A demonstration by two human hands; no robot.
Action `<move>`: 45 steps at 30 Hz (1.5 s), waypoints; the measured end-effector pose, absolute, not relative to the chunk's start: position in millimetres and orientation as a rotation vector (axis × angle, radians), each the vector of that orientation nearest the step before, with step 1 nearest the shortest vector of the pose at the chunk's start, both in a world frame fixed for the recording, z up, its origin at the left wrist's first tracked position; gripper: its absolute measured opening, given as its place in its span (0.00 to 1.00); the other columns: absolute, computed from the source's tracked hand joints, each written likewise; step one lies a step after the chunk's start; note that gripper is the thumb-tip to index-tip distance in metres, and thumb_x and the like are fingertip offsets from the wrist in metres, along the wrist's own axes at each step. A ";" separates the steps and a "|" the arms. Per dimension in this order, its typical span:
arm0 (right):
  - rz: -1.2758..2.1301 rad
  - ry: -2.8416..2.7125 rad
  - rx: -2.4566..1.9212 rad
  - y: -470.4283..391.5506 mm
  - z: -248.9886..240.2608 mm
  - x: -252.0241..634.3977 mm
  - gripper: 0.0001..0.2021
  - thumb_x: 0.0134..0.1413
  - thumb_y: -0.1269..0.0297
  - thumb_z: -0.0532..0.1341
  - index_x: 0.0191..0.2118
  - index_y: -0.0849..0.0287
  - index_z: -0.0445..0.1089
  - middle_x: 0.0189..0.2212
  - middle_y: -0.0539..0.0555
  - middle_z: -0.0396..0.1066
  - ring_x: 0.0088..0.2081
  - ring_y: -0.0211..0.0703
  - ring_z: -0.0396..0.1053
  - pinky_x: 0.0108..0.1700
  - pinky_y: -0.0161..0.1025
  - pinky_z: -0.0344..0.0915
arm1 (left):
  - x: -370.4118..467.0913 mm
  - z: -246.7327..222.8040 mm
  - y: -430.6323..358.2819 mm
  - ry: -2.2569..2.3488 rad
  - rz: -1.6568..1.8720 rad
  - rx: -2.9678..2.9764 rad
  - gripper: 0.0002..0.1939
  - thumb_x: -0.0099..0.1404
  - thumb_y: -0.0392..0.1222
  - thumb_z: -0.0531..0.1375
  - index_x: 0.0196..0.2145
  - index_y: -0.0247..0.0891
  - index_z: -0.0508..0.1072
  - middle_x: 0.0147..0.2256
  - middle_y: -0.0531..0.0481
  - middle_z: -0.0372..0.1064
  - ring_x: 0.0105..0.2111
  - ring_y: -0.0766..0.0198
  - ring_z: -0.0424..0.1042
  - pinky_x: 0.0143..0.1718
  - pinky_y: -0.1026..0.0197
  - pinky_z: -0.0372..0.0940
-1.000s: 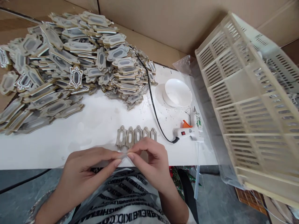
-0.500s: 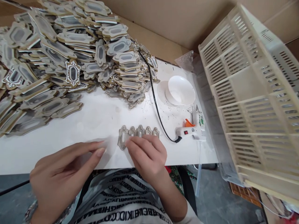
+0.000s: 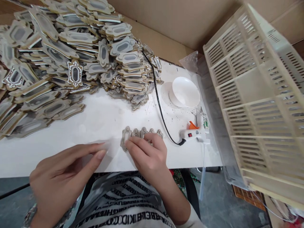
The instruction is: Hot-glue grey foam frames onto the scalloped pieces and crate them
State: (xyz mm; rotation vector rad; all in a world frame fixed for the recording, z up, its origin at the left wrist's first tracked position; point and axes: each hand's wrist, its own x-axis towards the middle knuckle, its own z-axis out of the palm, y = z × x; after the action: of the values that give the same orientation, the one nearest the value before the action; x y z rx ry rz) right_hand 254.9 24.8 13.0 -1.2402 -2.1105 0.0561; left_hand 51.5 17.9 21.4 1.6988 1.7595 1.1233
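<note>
Several small grey ornate frames lie in a row on the white table, partly covered by my right hand [image 3: 148, 155]. Its fingertips are closed and touch the leftmost frame [image 3: 126, 134] near its pale oval centre. Whatever they pinch is hidden. My left hand [image 3: 64, 174] hovers over the table edge to the left of the row. Its thumb and forefinger come together at a faint, pale, see-through bit too small to name.
A large heap of similar frames [image 3: 78, 38] fills the back left. At right lie a white bowl [image 3: 187, 91], a white glue gun [image 3: 196, 134] and its black cable [image 3: 161, 114]. A cream slatted plastic crate [image 3: 254, 85] stands at far right.
My right fingertips have moved slightly left and down onto the leftmost frame. My left hand has stayed nearly still with its fingers pinched.
</note>
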 end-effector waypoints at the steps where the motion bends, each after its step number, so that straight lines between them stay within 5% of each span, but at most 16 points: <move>1: 0.070 -2.117 -1.244 24.4 12.9 255.6 0.11 0.63 0.76 0.63 0.44 0.52 0.73 0.39 0.49 0.81 0.36 0.45 0.68 0.38 0.45 0.65 | 51.4 20.9 18.0 1.767 1.115 1.694 0.05 0.60 0.53 0.68 0.32 0.54 0.81 0.30 0.62 0.79 0.24 0.69 0.72 0.28 0.67 0.66; 6: 0.082 -2.159 -1.264 24.7 12.6 256.8 0.08 0.65 0.74 0.62 0.44 0.53 0.74 0.40 0.48 0.82 0.37 0.44 0.69 0.39 0.45 0.66 | 52.7 20.5 18.1 1.748 1.108 1.717 0.05 0.61 0.53 0.67 0.32 0.54 0.82 0.29 0.61 0.79 0.22 0.68 0.71 0.23 0.66 0.64; 15: 0.226 -1.957 -1.282 26.0 23.8 254.7 0.07 0.68 0.71 0.59 0.45 0.56 0.73 0.38 0.52 0.81 0.38 0.43 0.70 0.41 0.44 0.68 | 61.7 27.8 17.4 1.668 1.098 1.670 0.02 0.62 0.50 0.67 0.34 0.59 0.81 0.32 0.64 0.80 0.30 0.65 0.78 0.38 0.64 0.73; 22: 0.103 -2.269 -1.306 25.7 18.7 255.9 0.12 0.68 0.60 0.62 0.53 0.54 0.74 0.54 0.48 0.78 0.46 0.49 0.66 0.45 0.49 0.61 | 59.5 27.4 20.0 1.670 1.103 1.697 0.02 0.62 0.50 0.67 0.34 0.57 0.81 0.32 0.63 0.80 0.31 0.65 0.78 0.39 0.64 0.73; 31: -0.041 -2.273 -1.302 27.0 16.4 256.8 0.08 0.64 0.67 0.66 0.48 0.56 0.76 0.47 0.48 0.80 0.43 0.46 0.65 0.45 0.44 0.60 | 53.6 21.6 23.3 1.625 1.118 1.832 0.05 0.65 0.51 0.65 0.33 0.53 0.80 0.31 0.63 0.79 0.26 0.70 0.76 0.29 0.71 0.69; 45: -0.046 -2.212 -1.356 28.8 17.5 252.6 0.05 0.65 0.66 0.64 0.43 0.59 0.77 0.45 0.47 0.81 0.42 0.44 0.66 0.44 0.44 0.60 | 51.7 17.3 22.7 1.601 1.135 1.871 0.07 0.66 0.52 0.65 0.34 0.52 0.80 0.30 0.64 0.78 0.25 0.73 0.74 0.33 0.73 0.69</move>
State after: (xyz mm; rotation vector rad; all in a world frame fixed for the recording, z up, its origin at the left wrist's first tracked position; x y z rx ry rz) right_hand 252.6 28.8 17.5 -1.3555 -2.2122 -0.0463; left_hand 51.7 22.7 17.3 1.8709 1.6005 1.1353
